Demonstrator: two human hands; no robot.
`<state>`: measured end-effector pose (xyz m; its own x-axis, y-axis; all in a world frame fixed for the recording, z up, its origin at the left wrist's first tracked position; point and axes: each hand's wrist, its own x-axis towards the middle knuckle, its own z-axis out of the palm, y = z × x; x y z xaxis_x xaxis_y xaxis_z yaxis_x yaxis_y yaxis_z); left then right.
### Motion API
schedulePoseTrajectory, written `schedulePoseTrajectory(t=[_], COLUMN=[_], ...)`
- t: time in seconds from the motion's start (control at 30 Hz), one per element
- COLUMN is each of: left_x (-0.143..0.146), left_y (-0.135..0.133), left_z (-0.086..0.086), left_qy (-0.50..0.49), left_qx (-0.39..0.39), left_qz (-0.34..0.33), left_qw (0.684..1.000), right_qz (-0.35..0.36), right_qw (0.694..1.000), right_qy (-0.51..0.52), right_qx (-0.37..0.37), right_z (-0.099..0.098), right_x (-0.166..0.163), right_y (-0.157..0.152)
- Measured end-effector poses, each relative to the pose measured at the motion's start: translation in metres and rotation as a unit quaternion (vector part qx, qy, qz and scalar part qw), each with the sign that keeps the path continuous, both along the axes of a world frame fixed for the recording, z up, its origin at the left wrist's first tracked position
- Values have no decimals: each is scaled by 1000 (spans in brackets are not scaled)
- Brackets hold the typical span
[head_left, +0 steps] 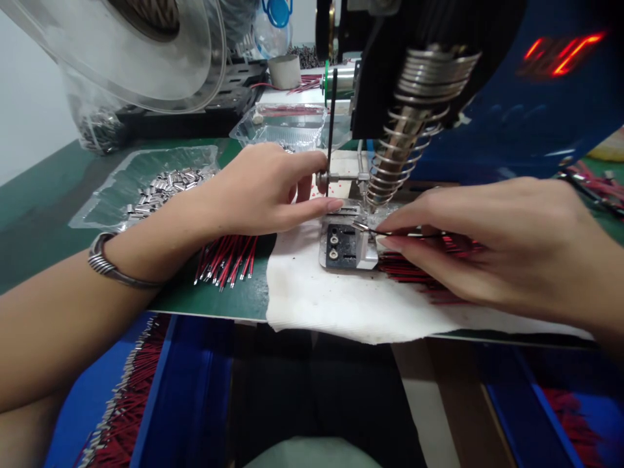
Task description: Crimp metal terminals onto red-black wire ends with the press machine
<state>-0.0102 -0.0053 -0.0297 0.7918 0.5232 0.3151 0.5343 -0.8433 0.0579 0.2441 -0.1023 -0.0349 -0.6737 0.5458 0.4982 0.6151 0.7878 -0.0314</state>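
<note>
My left hand (266, 188) rests on the bench with its fingers curled, thumb and forefinger pressed together at the metal fixture (347, 245); what they hold is too small to make out. My right hand (492, 244) pinches a thin wire (390, 232) with a small metal tip, its end lying on the fixture under the coiled-spring tool (397, 156). Under my left wrist lies a bundle of red and black wires (227, 260). More red wires (414, 270) lie beneath my right hand on a white cloth (331, 299).
A clear tray of small metal sleeves (160, 185) sits at the left. A second clear tray (287, 123) stands behind. A large transparent reel (141, 45) hangs at upper left. Blue bins (117, 403) with finished wires sit below the bench edge.
</note>
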Motion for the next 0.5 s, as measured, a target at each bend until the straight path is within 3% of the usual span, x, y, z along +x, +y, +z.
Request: schedulePoseTrajectory(t=[0.5], left_x=[0], left_y=[0], left_z=[-1], left_qy=[-6], left_qx=[-10], left_qz=[7], left_qw=[1000], right_qz=[5], right_qw=[1000], right_qy=[-1], right_qx=[1], right_z=[0], right_x=[1], right_y=[0])
